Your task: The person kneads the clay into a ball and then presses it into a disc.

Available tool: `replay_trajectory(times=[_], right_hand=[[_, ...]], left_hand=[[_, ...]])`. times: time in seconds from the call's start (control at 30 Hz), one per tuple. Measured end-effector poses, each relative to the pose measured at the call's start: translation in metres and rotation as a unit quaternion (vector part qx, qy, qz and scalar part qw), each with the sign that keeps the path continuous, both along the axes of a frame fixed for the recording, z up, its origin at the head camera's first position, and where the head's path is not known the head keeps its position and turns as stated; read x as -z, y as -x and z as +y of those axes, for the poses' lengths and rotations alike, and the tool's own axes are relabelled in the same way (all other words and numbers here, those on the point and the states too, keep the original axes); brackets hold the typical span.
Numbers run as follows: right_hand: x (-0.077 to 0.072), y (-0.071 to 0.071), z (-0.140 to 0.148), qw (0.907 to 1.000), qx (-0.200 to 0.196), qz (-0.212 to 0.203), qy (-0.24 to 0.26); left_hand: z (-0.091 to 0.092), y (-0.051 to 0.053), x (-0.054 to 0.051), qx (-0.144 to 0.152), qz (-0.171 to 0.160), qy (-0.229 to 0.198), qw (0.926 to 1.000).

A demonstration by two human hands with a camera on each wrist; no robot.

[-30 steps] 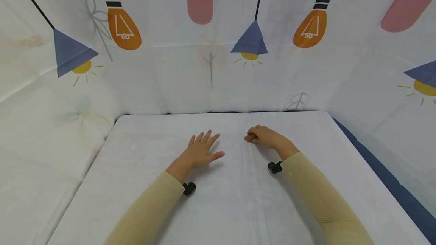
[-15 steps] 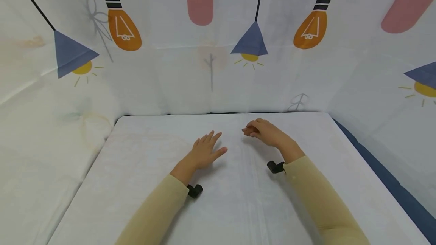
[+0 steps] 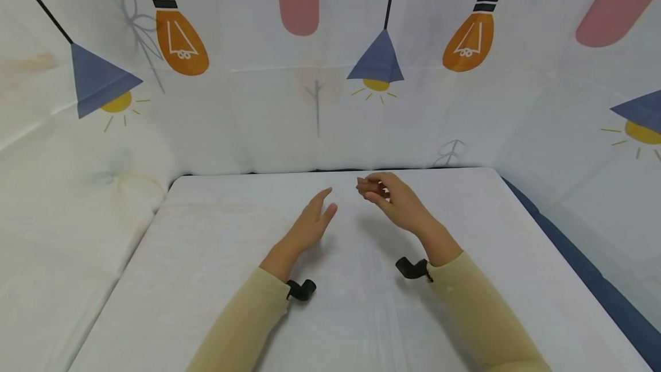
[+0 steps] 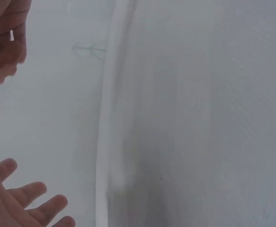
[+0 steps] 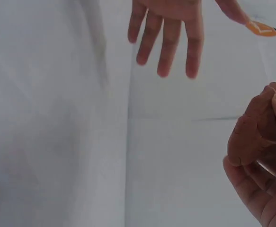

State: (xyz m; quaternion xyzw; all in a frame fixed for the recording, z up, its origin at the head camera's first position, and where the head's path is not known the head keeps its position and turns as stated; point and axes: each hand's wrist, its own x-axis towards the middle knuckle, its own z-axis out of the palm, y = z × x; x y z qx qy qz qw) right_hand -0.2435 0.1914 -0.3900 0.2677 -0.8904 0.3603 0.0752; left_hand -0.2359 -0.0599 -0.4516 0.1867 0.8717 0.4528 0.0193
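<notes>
White cloth (image 3: 248,113) fills the background, printed with blue lamps (image 3: 376,56), orange bulbs (image 3: 186,59) and pink shapes (image 3: 299,2). Its foot meets the far edge of a white table (image 3: 206,257), and a dark blue strip (image 3: 573,257) runs along the table's right side. Tan sleeves (image 3: 242,326) reach in from the near side, with a black camera (image 3: 302,290) at each wrist.

Raised over the table, the left hand (image 3: 304,228) has straight fingers, spaced apart in the right wrist view, with the thumb standing clear of them. Near it but not touching, the right hand (image 3: 405,205) bends its fingers leftward, the thumb on the near side. Shadows (image 3: 384,237) of both lie on the table, separate from the hands.

Inside the right hand's bend, between thumb and fingers, shows a brown shape (image 5: 253,130), off the table and apart from the left hand's fingertips. Whether it is a held lump or shaded fingers I cannot tell, nor whether the right hand's grip is clamped on anything.
</notes>
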Motion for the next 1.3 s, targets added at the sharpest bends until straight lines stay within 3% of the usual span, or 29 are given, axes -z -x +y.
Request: replay_trajectory(times=[0.3, 0.47, 0.63, 0.7, 0.87, 0.97, 1.07, 1.3], right_hand=[[0.000, -0.017, -0.035, 0.9936, 0.013, 0.038, 0.106], [0.006, -0.025, -0.052, 0.9879, 0.015, 0.046, 0.147], [0.015, -0.033, -0.067, 0.9874, 0.012, 0.038, 0.153], [0.018, -0.036, -0.073, 0.9876, 0.012, 0.037, 0.152], [0.023, -0.040, -0.083, 0.9883, 0.016, 0.034, 0.148], [0.023, -0.042, -0.087, 0.9894, 0.017, 0.029, 0.141], [0.021, -0.045, -0.091, 0.9909, 0.016, 0.027, 0.131], [0.020, -0.046, -0.096, 0.9951, 0.021, 0.041, 0.087]], left_hand=[[0.012, -0.002, -0.005, -0.015, -0.020, -0.116, 0.9930], [0.021, -0.003, -0.008, -0.007, -0.020, -0.199, 0.9797], [0.030, -0.007, -0.007, -0.001, -0.042, -0.303, 0.9521], [0.032, -0.007, -0.007, 0.000, -0.058, -0.354, 0.9336], [0.037, -0.007, -0.011, -0.006, -0.085, -0.468, 0.8794], [0.038, -0.007, -0.014, -0.010, -0.089, -0.512, 0.8542], [0.039, -0.007, -0.015, 0.002, -0.093, -0.538, 0.8376], [0.041, -0.008, -0.016, 0.024, -0.104, -0.561, 0.8212]])
